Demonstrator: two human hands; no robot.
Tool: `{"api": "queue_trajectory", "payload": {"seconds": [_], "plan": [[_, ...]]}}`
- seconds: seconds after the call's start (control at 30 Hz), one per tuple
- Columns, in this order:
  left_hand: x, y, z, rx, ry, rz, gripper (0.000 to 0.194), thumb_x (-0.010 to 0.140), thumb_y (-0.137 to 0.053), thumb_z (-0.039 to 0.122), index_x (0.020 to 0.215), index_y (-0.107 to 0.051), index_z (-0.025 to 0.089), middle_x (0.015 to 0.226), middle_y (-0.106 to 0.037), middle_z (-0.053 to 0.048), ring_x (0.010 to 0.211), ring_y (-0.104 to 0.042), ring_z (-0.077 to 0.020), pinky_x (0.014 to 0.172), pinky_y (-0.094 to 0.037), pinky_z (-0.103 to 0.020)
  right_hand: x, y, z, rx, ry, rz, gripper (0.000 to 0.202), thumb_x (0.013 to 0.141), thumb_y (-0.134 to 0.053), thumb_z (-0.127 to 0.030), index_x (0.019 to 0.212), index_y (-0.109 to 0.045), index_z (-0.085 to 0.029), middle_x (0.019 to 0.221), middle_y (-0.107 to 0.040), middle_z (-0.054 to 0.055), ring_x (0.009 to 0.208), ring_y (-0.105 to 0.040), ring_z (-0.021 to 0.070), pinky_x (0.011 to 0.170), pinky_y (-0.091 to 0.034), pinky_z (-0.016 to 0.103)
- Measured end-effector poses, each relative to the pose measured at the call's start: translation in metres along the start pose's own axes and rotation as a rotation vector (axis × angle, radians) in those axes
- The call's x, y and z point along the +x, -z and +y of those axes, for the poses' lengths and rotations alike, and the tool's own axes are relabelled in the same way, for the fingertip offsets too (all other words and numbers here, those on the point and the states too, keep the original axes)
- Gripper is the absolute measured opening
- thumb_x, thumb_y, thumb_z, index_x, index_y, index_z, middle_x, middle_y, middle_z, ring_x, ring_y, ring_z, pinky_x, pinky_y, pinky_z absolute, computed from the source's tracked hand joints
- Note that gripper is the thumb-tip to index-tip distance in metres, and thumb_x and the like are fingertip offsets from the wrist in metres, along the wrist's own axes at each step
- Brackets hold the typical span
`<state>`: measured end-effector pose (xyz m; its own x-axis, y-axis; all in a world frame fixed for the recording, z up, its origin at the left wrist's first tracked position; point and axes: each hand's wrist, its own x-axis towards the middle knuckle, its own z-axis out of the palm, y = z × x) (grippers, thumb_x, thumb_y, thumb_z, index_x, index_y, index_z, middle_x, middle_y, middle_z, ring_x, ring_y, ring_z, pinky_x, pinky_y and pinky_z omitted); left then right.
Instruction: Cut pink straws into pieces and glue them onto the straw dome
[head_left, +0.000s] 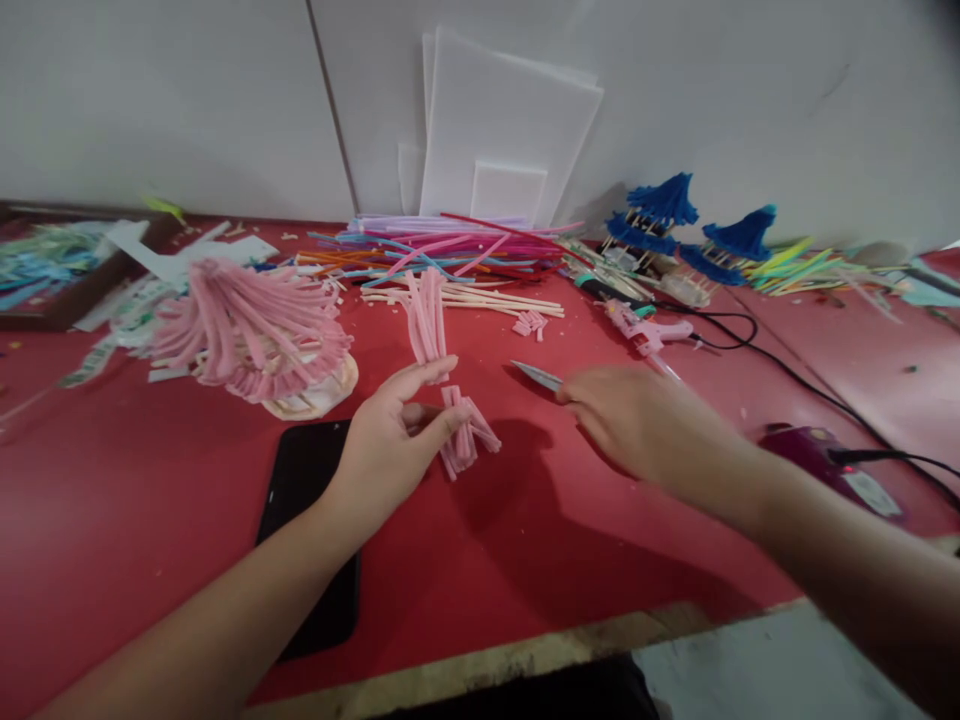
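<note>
My left hand point(390, 430) is closed, its thumb and fingers around cut pink pipe cleaners. A longer pink bundle point(426, 318) stretches away past the index fingertip, while short pink pieces point(466, 435) fan out by the thumb. Slightly blurred, my right hand point(637, 415) grips scissors point(537, 376); their pointed blades reach left toward the pink pieces without touching them, and the handles are hidden in the palm. A pink pipe-cleaner roof-like model point(247, 325) stands left of my left hand. Beneath the left wrist lies a black phone point(307, 480).
Loose coloured pipe cleaners point(450, 245) and pale sticks point(495, 298) lie along the back, near small pink offcuts point(530, 324). A pink glue gun point(649, 328), blue-roofed models point(664, 215) and a purple power box point(825, 465) with cables are at right. White sheets point(510, 120) lean on the wall.
</note>
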<state>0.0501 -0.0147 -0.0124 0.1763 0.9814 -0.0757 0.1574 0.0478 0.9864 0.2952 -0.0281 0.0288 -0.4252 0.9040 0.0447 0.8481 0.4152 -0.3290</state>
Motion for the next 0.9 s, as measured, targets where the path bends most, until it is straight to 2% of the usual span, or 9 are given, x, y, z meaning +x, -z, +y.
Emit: {"api": "queue_trajectory", "payload": {"seconds": [0.07,0.17,0.27,0.33,0.5,0.67,0.77,0.83,0.9], "plan": [[0.0,0.0,-0.001,-0.048,-0.008,0.007,0.06,0.078,-0.074,0.031,0.133,-0.054,0.018,0.083,-0.074,-0.004,0.061,-0.069,-0.0125,0.057,-0.054,-0.019,0.013,-0.016,-0.028,0.134,0.033,0.047,0.015,0.091,-0.048,-0.024,0.083,-0.06,-0.02,0.079,-0.065,0.002,0.068,-0.057,0.0134,0.064,-0.038,0.028],[0.0,0.0,-0.001,-0.103,-0.036,0.047,0.054,0.075,-0.075,0.027,0.127,-0.059,0.019,0.104,-0.073,-0.007,0.07,-0.07,-0.0123,0.059,-0.056,-0.018,0.026,-0.039,-0.056,0.308,0.175,0.188,0.012,0.088,-0.055,-0.025,0.078,-0.056,-0.019,0.073,-0.062,0.0,0.069,-0.056,0.0119,0.066,-0.041,0.025],[0.0,-0.001,0.001,-0.091,-0.058,0.05,0.047,0.076,-0.072,0.023,0.122,-0.062,0.019,0.122,-0.067,-0.008,0.073,-0.07,-0.0113,0.061,-0.056,-0.018,0.031,-0.055,-0.059,0.348,0.217,0.318,0.018,0.086,-0.061,-0.028,0.073,-0.052,-0.02,0.069,-0.059,-0.001,0.067,-0.054,0.0121,0.067,-0.041,0.025],[0.001,-0.002,0.001,-0.065,-0.061,0.04,0.045,0.077,-0.07,0.023,0.121,-0.063,0.02,0.127,-0.065,-0.009,0.074,-0.07,-0.0117,0.063,-0.057,-0.02,0.031,-0.061,-0.055,0.348,0.204,0.358,0.016,0.085,-0.062,-0.027,0.074,-0.052,-0.02,0.07,-0.059,-0.001,0.068,-0.054,0.0125,0.067,-0.042,0.026],[0.003,-0.002,-0.002,-0.05,-0.054,0.057,0.045,0.077,-0.073,0.028,0.121,-0.065,0.021,0.124,-0.066,-0.009,0.074,-0.07,-0.0128,0.067,-0.057,-0.023,0.03,-0.065,-0.049,0.331,0.151,0.391,0.005,0.084,-0.055,-0.02,0.079,-0.056,-0.02,0.076,-0.064,0.002,0.072,-0.057,0.0151,0.071,-0.045,0.028],[0.003,-0.001,-0.005,-0.042,-0.041,0.061,0.049,0.074,-0.076,0.028,0.121,-0.065,0.022,0.118,-0.068,-0.007,0.077,-0.068,-0.0123,0.071,-0.056,-0.023,0.031,-0.069,-0.05,0.253,0.12,0.385,0.012,0.084,-0.051,-0.021,0.075,-0.059,-0.02,0.076,-0.067,0.005,0.073,-0.059,0.0177,0.072,-0.046,0.031],[0.001,-0.002,-0.007,0.013,-0.067,0.072,0.047,0.074,-0.077,0.03,0.119,-0.066,0.024,0.123,-0.065,-0.006,0.077,-0.066,-0.0113,0.072,-0.056,-0.024,0.031,-0.069,-0.052,0.27,0.08,0.387,0.012,0.082,-0.052,-0.021,0.072,-0.059,-0.019,0.071,-0.065,0.005,0.069,-0.057,0.0167,0.069,-0.045,0.03],[0.0,-0.003,-0.007,0.043,-0.081,0.077,0.045,0.074,-0.077,0.031,0.118,-0.067,0.025,0.125,-0.064,-0.006,0.08,-0.066,-0.012,0.074,-0.055,-0.025,0.031,-0.067,-0.055,0.335,0.016,0.348,0.01,0.078,-0.054,-0.021,0.069,-0.058,-0.018,0.068,-0.063,0.004,0.066,-0.055,0.015,0.064,-0.043,0.028],[-0.001,-0.004,-0.008,0.039,-0.073,0.065,0.045,0.074,-0.077,0.03,0.118,-0.067,0.025,0.124,-0.064,-0.006,0.083,-0.067,-0.0136,0.076,-0.055,-0.026,0.031,-0.063,-0.057,0.482,-0.08,0.249,0.008,0.074,-0.055,-0.022,0.068,-0.058,-0.018,0.065,-0.061,0.001,0.061,-0.052,0.0127,0.059,-0.04,0.026]]}}
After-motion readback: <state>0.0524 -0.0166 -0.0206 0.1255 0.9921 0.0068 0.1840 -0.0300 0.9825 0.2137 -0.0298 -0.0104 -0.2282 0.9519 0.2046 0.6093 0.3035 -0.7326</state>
